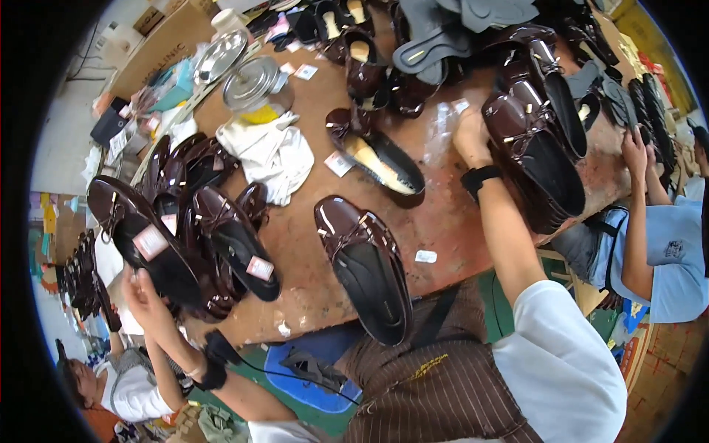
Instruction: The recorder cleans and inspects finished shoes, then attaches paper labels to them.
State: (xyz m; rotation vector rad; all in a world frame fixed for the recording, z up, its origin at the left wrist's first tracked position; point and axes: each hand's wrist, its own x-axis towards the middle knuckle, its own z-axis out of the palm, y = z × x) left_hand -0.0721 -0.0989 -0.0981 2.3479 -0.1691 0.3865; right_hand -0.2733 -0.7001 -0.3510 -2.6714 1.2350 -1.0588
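My left hand point(148, 299) grips the heel end of a glossy dark brown flat shoe point(133, 229) with a pink tag inside, at the table's left edge. More shoes of the same kind point(221, 236) are piled beside it. My right hand point(471, 136), with a black strap on the wrist, reaches across the brown table point(450, 221) and rests against the toe of a stack of brown bow shoes point(539, 162). Its fingers are hidden behind the hand. A crumpled clear plastic piece point(443, 122) lies just left of it.
A single brown shoe point(365, 269) hangs over the near table edge, and another with a tan insole point(384, 159) lies mid-table. A white cloth point(269, 151), a metal-lidded jar point(255, 85) and grey insoles point(443, 37) sit further back. A co-worker in a light blue shirt point(668, 255) works at the right; another person point(118, 387) is at lower left.
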